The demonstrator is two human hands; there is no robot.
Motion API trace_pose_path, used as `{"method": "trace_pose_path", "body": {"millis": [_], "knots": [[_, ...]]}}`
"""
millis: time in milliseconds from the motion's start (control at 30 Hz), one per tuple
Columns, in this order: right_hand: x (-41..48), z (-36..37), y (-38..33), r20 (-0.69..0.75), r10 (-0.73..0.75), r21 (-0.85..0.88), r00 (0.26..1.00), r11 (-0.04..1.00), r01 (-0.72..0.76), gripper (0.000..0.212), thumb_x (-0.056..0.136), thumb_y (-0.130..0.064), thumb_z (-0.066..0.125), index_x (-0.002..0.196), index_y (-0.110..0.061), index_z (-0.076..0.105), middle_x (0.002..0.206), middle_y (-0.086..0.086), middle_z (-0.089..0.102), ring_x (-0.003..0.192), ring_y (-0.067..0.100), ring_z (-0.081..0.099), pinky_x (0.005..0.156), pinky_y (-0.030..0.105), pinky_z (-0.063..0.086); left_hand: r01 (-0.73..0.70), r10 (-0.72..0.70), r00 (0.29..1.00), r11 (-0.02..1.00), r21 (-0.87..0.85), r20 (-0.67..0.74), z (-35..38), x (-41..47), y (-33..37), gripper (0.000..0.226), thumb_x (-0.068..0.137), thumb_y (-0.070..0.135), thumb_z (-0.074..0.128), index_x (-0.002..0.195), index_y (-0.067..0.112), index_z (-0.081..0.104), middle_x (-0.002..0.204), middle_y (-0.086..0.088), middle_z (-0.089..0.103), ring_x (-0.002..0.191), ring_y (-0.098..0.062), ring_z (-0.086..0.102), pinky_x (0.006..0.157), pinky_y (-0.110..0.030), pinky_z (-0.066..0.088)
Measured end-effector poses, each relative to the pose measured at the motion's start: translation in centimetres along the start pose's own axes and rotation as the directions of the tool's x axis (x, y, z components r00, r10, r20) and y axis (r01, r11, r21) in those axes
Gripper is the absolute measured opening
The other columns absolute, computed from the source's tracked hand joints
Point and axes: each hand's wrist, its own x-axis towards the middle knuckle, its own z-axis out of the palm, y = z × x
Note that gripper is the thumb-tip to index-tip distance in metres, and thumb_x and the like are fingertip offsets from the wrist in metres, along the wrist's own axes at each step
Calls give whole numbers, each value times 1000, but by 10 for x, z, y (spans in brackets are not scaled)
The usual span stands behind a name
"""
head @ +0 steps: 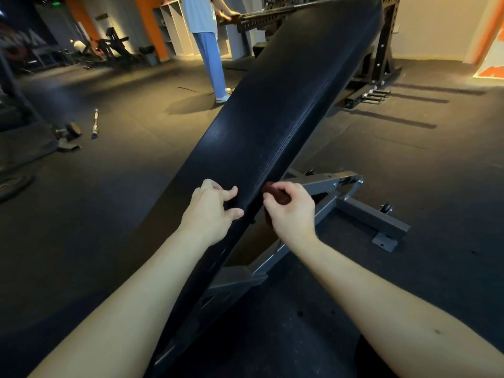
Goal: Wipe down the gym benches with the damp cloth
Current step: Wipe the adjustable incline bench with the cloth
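While my right grip (293, 211) clenches the cloth (271, 189) against the bench pad (286, 105) flank, long axis running toward upper right, my left grip (208, 211) rests slack on top.

Black padded bench (272, 118) slants upward, a dark red cloth (270, 189) bunched against its side

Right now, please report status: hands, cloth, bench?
Left hand rests on bench pad. Right hand grips cloth at pad's right edge. Another person stands near far end.
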Motion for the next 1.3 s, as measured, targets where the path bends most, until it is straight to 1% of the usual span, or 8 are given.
{"method": "trace_pose_path", "body": {"millis": [267, 500, 633, 767, 867, 1000, 1167, 1300], "knots": [[50, -19, -14, -173, 73, 62, 982, 996, -63, 18, 94, -25, 71, 111, -20, 72, 99, -10, 59, 89, -4, 56, 75, 1, 39, 23, -24, 1000, 999, 36, 6, -1, 1, 3, 60, 92, 36, 73, 147, 27, 52, 129, 7, 44, 116, -16, 49, 96, -39, 52], [8, -9, -3, 37, -54, -6, 998, 999, 54, 11, 91, -26, 75, 101, -30, 71, 100, -11, 62, 94, -4, 58, 80, 5, 41, 35, -35, 999, 999, 23, 16, -4, 3, 3, 60, 89, 37, 76, 145, 28, 54, 127, 9, 45, 118, -16, 51, 97, -42, 54], [60, -24, -10, -189, -29, 64, 981, 997, 42, 13, 93, -26, 73, 105, -22, 71, 104, -4, 63, 91, -7, 56, 81, 3, 40, 38, -38, 999, 999, 6, 22, -3, 4, -1, 62, 88, 39, 76, 145, 29, 54, 125, 11, 45, 117, -15, 51, 98, -41, 52], [52, -9, -16, -279, -20, 144, 960, 988, 62, 15, 94, -21, 73, 107, -14, 68, 109, 2, 60, 95, -10, 54, 84, 4, 41, 36, -36, 999, 999, -24, 12, -1, 4, -3, 61, 88, 38, 77, 144, 30, 55, 128, 12, 43, 121, -14, 50, 104, -40, 49], [6, 10, -7, -171, -124, 161, 977, 975, 152, 15, 91, -15, 76, 104, -13, 68, 106, 2, 57, 97, -6, 55, 86, 6, 42, 32, -32, 999, 999, -38, 4, 0, 5, -6, 59, 88, 39, 78, 143, 31, 57, 127, 13, 44, 120, -13, 50, 104, -41, 49], [-19, 8, 1, 31, -133, 133, 991, 983, 128, 14, 90, -19, 78, 101, -20, 70, 104, -7, 58, 100, 1, 58, 87, 9, 45, 26, -26, 1000, 998, -59, 1, 1, 2, -6, 59, 88, 37, 77, 143, 30, 57, 125, 13, 44, 120, -13, 50, 105, -40, 49], [58, -15, -23, -263, -100, 127, 960, 982, 138, 19, 92, -22, 75, 109, -14, 70, 110, -2, 58, 99, -8, 52, 87, 3, 39, 14, -14, 1000, 998, -60, 1, 0, 0, -5, 59, 90, 36, 76, 145, 30, 55, 123, 13, 44, 119, -12, 49, 104, -37, 49], [62, -5, -26, -254, -52, 135, 966, 987, 89, 21, 96, -27, 70, 115, -18, 67, 120, -2, 53, 112, 13, 53, 92, 5, 40, 13, -14, 1000, 997, -73, -12, 2, -2, -6, 58, 90, 35, 75, 144, 30, 56, 122, 12, 43, 118, -13, 48, 104, -36, 48]]}}
